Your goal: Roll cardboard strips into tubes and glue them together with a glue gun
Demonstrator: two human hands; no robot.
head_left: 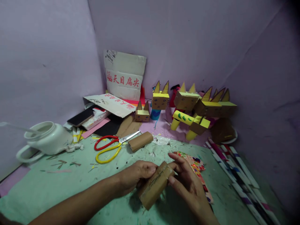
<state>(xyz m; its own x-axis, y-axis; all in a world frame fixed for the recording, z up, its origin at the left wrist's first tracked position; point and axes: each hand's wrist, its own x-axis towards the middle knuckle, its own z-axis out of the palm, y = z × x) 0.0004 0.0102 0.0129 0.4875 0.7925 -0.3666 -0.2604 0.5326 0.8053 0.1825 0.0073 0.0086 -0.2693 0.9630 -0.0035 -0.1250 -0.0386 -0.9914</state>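
Observation:
My left hand [140, 175] grips a brown folded cardboard tube [154, 187] by its left side, thumb on top. The tube is tilted over the table, with a dark line along its upper face. At its right edge, the thumb and fingers of my right hand [186, 179] close on the cardboard; other fingers are raised. Just beyond lies a second cardboard tube [140, 141], beside scissors [119, 142] with one red and one yellow handle. A colourful patterned piece [199, 165] lies partly behind my right hand.
At left stands a white teapot-like pot [50, 137]. Cardboard sheets [110, 104] and a black phone-like slab [81, 116] are piled behind. Several horned cardboard figures [160, 101] line the back wall. Markers [243, 178] lie at right. Scraps litter the green tabletop [93, 193].

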